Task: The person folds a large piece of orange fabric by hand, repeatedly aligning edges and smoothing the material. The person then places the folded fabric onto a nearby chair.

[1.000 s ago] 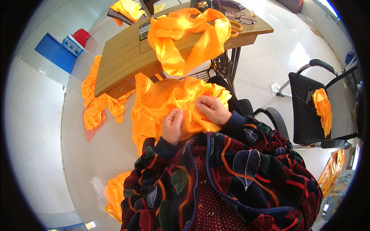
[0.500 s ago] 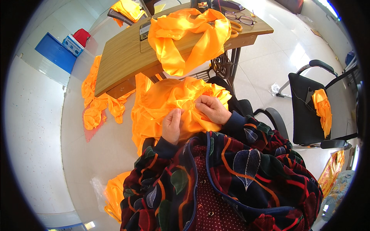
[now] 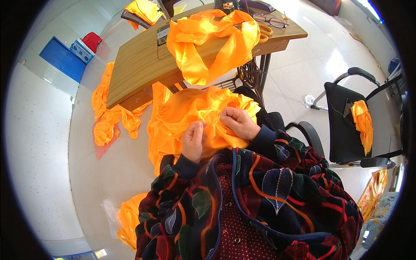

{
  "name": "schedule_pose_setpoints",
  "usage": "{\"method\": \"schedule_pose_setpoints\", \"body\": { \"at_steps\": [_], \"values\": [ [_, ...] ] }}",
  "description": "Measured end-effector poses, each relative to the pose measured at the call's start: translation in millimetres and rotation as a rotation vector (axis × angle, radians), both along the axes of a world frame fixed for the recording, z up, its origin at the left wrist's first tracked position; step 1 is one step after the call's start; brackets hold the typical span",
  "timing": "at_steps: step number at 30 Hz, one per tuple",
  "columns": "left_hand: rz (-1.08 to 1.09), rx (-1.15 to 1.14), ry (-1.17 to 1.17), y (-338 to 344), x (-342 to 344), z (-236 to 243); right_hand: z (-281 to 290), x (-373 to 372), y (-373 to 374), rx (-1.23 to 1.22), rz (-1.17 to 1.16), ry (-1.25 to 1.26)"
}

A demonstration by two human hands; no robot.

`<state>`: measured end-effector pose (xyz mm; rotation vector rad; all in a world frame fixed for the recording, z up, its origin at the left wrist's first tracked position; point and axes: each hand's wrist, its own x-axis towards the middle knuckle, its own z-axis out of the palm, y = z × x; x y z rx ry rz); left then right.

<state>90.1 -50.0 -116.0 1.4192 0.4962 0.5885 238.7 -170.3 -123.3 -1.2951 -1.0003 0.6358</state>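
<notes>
Orange cloth (image 3: 182,108) is bunched between jacket (image 3: 273,190) and tabletop (image 3: 134,65); it is pinched by the right hand (image 3: 239,123); the left hand (image 3: 193,142) is curled narrow, whether on anything cannot be told.

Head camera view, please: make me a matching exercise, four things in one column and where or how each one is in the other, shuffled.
Column one
1. The person's bare right hand
2. Dark-framed eyeglasses with clear lenses
3. Black office chair with curved armrests
4. Shiny orange satin cloth lying in a loop

Column two
A. Bearing a small bunched orange cloth
B. Hanging over the front edge of the brown wooden table
C. Pinching the gathered orange satin in front of the body
D. Lying on the tabletop, toward its far right

Pairs: 1-C, 2-D, 3-A, 4-B
</notes>
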Motion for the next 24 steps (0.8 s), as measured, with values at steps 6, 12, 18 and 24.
{"method": "schedule_pose_setpoints", "body": {
  "at_steps": [6, 12, 18, 24],
  "values": [
    [0.099, 0.164, -0.145, -0.9, -1.4, 12.2, 0.3, -0.6, -0.2, -0.008, -0.008, 0.078],
    [0.052, 0.485, -0.096, -1.2, -3.3, 14.5, 1.2, 0.3, -0.8, 0.048, -0.053, 0.047],
    [0.125, 0.862, -0.079, -0.4, -1.2, 21.2, 1.2, 1.1, -0.9, 0.093, -0.077, 0.027],
    [0.093, 0.962, 0.031, 0.1, -0.3, 22.5, 4.4, 0.2, -1.7, 0.097, -0.051, 0.065]
  ]
}}
